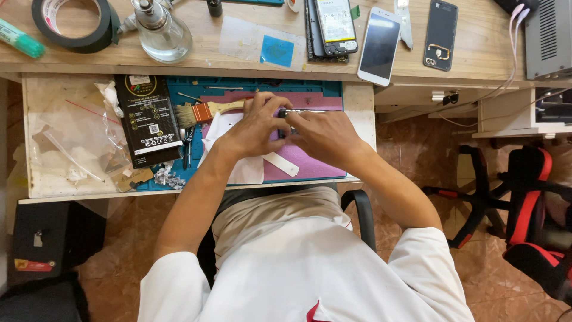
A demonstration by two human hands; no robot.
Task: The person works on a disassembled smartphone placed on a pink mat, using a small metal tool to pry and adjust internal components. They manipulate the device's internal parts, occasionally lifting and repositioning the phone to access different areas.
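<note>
Here we found both hands closed on a thin phone (296,112) over the purple mat (310,167): left hand (256,125) gripping its near edge, right hand (325,136) pinching beside. We judged it light, rigid, fragile; best held by edges.

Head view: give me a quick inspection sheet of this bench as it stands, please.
Surface: pull-out tray with a blue work mat and a pink pad; wooden desk above.
Job's things: small dark device, mostly hidden by both hands, over the pink pad.
Clutter: brush, black packet, clear plastic bags, white strip; on the desk a black tape roll, glass bottle, white phone, dark phone back cover.
Hands: left hand and right hand both on the device.
Cables: pale cables at the desk's right.
Surroundings: red and black chairs, tiled floor.
</note>
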